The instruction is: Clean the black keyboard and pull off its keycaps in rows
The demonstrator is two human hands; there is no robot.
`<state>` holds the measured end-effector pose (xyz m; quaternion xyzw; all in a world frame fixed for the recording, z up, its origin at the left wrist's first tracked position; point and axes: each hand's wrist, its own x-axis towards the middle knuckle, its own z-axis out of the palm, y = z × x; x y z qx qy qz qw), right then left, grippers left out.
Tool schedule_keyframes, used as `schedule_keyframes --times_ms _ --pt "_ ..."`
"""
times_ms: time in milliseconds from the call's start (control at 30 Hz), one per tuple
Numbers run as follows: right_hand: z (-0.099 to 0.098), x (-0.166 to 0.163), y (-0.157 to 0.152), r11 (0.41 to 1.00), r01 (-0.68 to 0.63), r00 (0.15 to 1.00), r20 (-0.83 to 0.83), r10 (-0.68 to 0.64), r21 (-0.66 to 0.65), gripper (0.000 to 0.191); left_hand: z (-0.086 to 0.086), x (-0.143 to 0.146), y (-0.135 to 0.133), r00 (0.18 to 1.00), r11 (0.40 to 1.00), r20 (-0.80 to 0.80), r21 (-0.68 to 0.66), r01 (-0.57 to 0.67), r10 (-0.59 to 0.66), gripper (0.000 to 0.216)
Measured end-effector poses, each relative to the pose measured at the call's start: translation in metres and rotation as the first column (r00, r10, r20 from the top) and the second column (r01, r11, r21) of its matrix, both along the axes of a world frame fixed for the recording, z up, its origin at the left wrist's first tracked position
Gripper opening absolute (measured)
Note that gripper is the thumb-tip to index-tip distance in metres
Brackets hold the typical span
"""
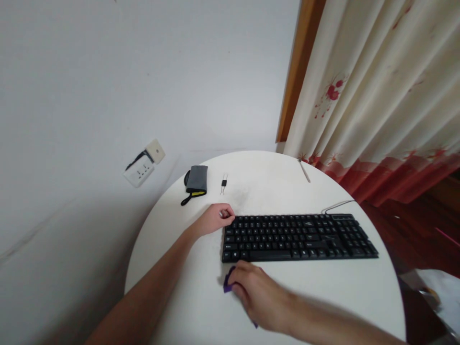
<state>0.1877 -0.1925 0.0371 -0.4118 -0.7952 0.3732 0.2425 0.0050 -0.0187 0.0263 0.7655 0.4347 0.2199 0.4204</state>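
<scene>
A black keyboard (287, 238) lies on the white round table (323, 292). At its upper left corner is my left hand (216, 218), fingers curled and closed against the keyboard's edge. Just below the lower left corner of the keyboard, my right hand (257, 290) is closed around a purple cloth (227, 287). Most of the cloth is hidden under the hand; bits of it stick out beside the fingertips and below the palm.
Toward the back left sits a folded grey cloth (197, 179) with a yellow inside and black loop. Near it is a black binder clip (224, 183). A thin pale stick (304, 171) lies at the back right. The keyboard cable (338, 206) runs off the right edge.
</scene>
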Motion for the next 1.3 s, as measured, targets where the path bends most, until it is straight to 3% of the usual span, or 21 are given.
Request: schedule_keyframes --times_ms 100,233,300,367,400,467,533,633,700,833,933,1033,1133,1233,1300 --pt "0.008 0.006 0.006 0.993 0.086 0.986 -0.137 -0.097 -0.082 0.018 -0.001 0.000 0.000 1.000 1.000 -0.006 0.004 0.000 0.000 0.016" --pt "0.026 0.047 0.041 0.935 0.344 0.894 -0.273 -0.355 -0.088 0.014 -0.004 -0.001 0.002 1.000 1.000 -0.001 -0.009 0.003 -0.003 0.016" --pt "0.033 0.075 0.059 0.838 0.546 0.804 -0.285 -0.521 0.007 0.016 -0.006 -0.002 0.003 1.000 1.000 0.008 -0.013 0.005 -0.005 0.016" --pt "0.036 0.102 0.075 0.684 0.709 0.700 -0.282 -0.656 0.169 0.016 -0.008 -0.003 0.004 1.000 1.000 0.018 -0.013 0.002 -0.002 0.016" --pt "0.034 0.112 0.081 0.600 0.758 0.653 -0.279 -0.704 0.256 0.016 -0.008 -0.003 0.004 1.000 1.000 0.021 -0.011 0.003 -0.002 0.016" --pt "0.028 0.125 0.090 0.510 0.772 0.614 -0.237 -0.753 0.380 0.016 -0.009 -0.004 0.005 1.000 1.000 0.023 -0.010 0.005 -0.005 0.015" --pt "0.019 0.125 0.094 0.546 0.723 0.644 -0.127 -0.754 0.423 0.016 -0.009 -0.004 0.005 1.000 1.000 0.018 -0.010 0.011 -0.011 0.014" --pt "0.007 0.102 0.091 0.733 0.571 0.761 0.096 -0.641 0.369 0.020 -0.007 -0.005 0.004 1.000 1.000 0.002 -0.007 0.015 -0.015 0.014" --pt "0.003 0.079 0.081 0.822 0.453 0.817 0.208 -0.538 0.346 0.022 -0.006 -0.004 0.003 1.000 1.000 -0.006 -0.004 0.011 -0.011 0.015" --pt "0.006 0.040 0.051 0.943 0.204 0.936 0.231 -0.267 0.262 0.022 -0.003 -0.002 0.001 1.000 1.000 -0.006 0.001 0.014 -0.014 0.015" --pt "0.013 0.025 0.031 0.990 -0.004 0.997 0.077 -0.006 0.141 0.019 -0.002 -0.001 0.001 1.000 1.000 -0.001 0.003 0.020 -0.020 0.015" --pt "0.018 0.023 0.027 0.999 -0.041 0.982 -0.182 0.042 0.009 0.014 -0.002 -0.001 0.001 1.000 1.000 0.003 -0.003 0.018 -0.018 0.015" --pt "0.021 0.036 0.042 0.974 0.188 0.902 -0.370 -0.223 -0.129 0.015 -0.004 -0.001 0.002 1.000 1.000 0.001 -0.007 0.014 -0.014 0.015" --pt "0.022 0.066 0.066 0.834 0.518 0.707 -0.454 -0.542 -0.189 0.022 -0.007 -0.002 0.003 1.000 1.000 0.006 -0.005 0.010 -0.010 0.016" --pt "0.022 0.091 0.081 0.680 0.723 0.559 -0.473 -0.681 -0.125 0.024 -0.009 -0.003 0.004 1.000 1.000 0.010 -0.005 0.011 -0.011 0.017"
